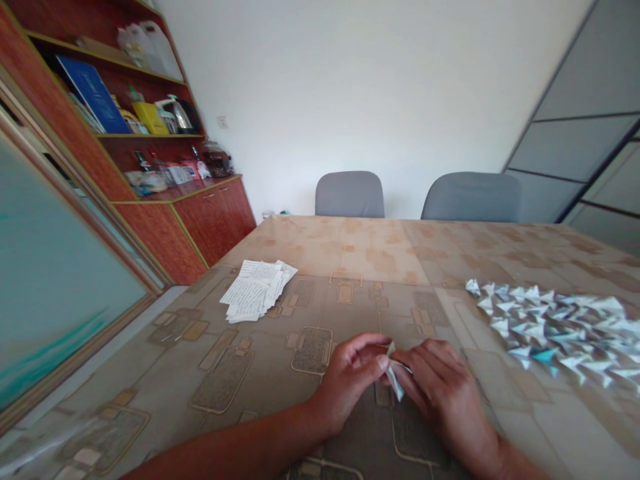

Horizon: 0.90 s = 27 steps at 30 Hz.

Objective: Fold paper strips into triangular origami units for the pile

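Clock spots were counted from the two hands. The table had its far edge up at 12 o'clock, and its left edge slanted down from about 11 toward 8 o'clock. A wide stretch of table lay between the white slips at 10 o'clock and the folded shapes near 2 to 3 o'clock. The hands were well apart from both.

The small paper piece was up in the hands, over the near part of the table. It was thin, pale and pointy. The left hand pinched it between thumb and finger, and the right hand pinched its other side with bent fingers.

The slips were flat, with print on them, in a messy pile. The folded shapes had sharp points, mostly white and gray, and one stood out blue-green. The table top looked smooth and brown, with box patterns.

There was one piece in the hands, one pile, and two gray chairs: one chair near 11 o'clock, another chair near 1. The slips and shapes were too crowded to count.
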### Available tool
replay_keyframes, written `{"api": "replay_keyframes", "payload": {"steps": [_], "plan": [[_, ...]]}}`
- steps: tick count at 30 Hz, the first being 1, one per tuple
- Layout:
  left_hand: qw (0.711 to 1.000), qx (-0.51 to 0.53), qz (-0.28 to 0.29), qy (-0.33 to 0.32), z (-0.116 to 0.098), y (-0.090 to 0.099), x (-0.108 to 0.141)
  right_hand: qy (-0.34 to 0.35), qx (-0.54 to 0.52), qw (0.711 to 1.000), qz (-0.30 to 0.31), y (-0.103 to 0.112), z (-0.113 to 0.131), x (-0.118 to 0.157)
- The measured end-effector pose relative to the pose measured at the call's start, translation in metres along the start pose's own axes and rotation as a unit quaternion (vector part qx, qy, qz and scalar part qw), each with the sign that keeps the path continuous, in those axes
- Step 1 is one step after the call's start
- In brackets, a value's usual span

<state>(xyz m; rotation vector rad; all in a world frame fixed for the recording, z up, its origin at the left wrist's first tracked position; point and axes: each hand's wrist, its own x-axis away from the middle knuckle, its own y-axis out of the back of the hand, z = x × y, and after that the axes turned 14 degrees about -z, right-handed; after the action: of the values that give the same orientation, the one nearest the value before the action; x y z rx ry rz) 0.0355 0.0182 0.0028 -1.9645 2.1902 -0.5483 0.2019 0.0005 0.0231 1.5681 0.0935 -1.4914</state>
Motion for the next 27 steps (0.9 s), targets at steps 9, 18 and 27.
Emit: {"api": "replay_keyframes", "payload": {"steps": [9, 18, 27], "plan": [[0.997, 0.030, 0.056, -0.041, 0.005, 0.003, 0.000, -0.073, -0.098, 0.992, 0.017, 0.000, 0.001, 0.009], [0.996, 0.018, 0.067, -0.053, 0.005, 0.002, 0.003, -0.041, -0.084, 0.995, 0.025, 0.008, 0.000, 0.004], [0.995, -0.008, 0.072, -0.072, 0.003, 0.004, 0.007, -0.037, -0.052, 0.998, 0.000, 0.008, -0.002, 0.006]]}}
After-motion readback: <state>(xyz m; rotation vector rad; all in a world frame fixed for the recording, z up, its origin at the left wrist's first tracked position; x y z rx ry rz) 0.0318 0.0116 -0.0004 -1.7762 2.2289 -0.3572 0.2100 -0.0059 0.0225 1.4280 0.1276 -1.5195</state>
